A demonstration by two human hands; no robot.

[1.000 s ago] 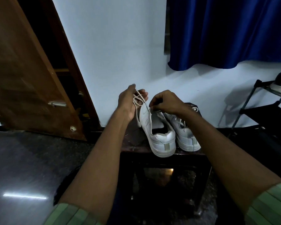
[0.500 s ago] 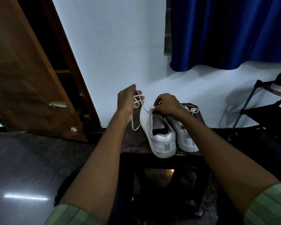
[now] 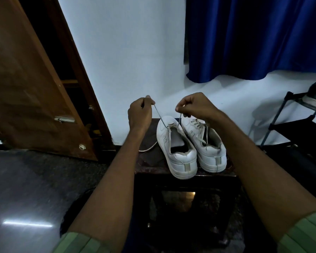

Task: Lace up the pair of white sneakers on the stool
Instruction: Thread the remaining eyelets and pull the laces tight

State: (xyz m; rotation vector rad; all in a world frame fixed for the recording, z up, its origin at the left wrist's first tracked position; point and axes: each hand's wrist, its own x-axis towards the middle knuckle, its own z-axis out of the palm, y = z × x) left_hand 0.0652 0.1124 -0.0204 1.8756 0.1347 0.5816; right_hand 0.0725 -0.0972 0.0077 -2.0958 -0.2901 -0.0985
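At your far left, about 9 o'clock, a brown wooden door leans open over the dark polished floor. Your left hand is raised at 11 o'clock of the shoes, its fingers curled tight and pinching one end of the lace, which runs taut down to the eyelets of the left sneaker. A loose lace tail trails off that shoe toward 9 o'clock, across the stool. Both white sneakers sit side by side on the stool's dark surface, heels toward you, touching. Your right hand hovers at 12 o'clock above them, fingers pinching the other lace end. The right sneaker is already laced. At 1 o'clock hangs a blue curtain; at 3 o'clock stands a black rack.
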